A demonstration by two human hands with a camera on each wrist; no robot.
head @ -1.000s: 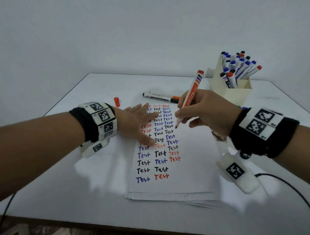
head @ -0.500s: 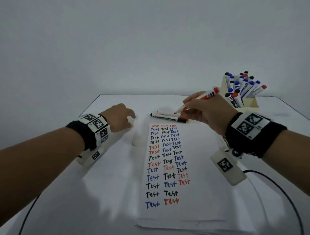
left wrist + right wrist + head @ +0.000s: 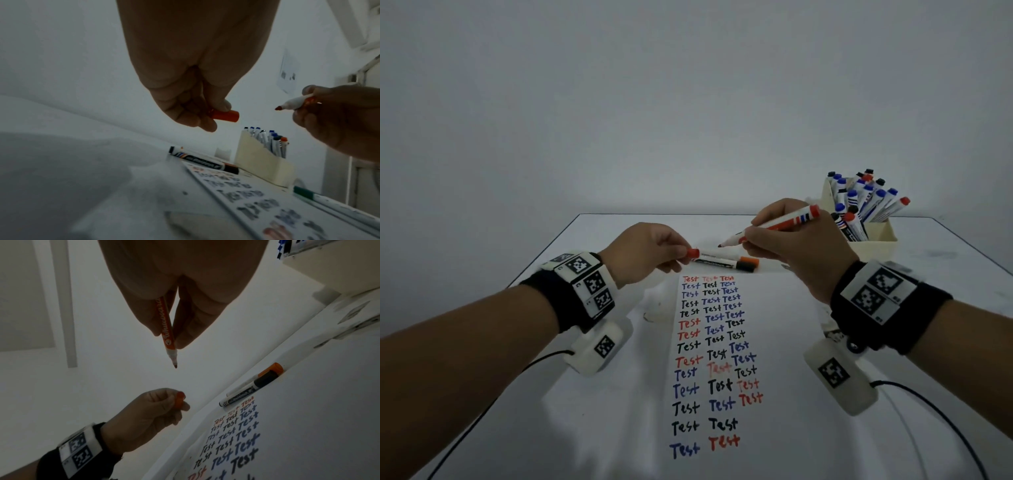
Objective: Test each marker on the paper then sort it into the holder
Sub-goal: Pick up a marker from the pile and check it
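Note:
My right hand [image 3: 784, 236] grips an uncapped red marker [image 3: 777, 226] above the far end of the paper [image 3: 784, 394], tip pointing left toward my left hand. My left hand [image 3: 654, 250] pinches the marker's red cap [image 3: 692, 253] between thumb and fingers, its mouth facing the tip across a short gap. The same cap [image 3: 225, 115] and marker tip [image 3: 287, 104] appear in the left wrist view, and the marker [image 3: 167, 331] and cap [image 3: 179, 400] in the right wrist view. The cream holder [image 3: 876, 240] at the far right holds several capped markers.
Two capped markers, one black [image 3: 717, 263] and one orange-capped [image 3: 748, 262], lie side by side just beyond the paper's top edge. A green marker [image 3: 320, 197] lies right of the paper. Rows of "Test" fill the sheet. Cables trail from both wrists over the white table [image 3: 592, 394].
The right hand lifted the red marker off the paper and turned it level. The left hand left the paper, picked the red cap up from the table and brought it up beside the tip.

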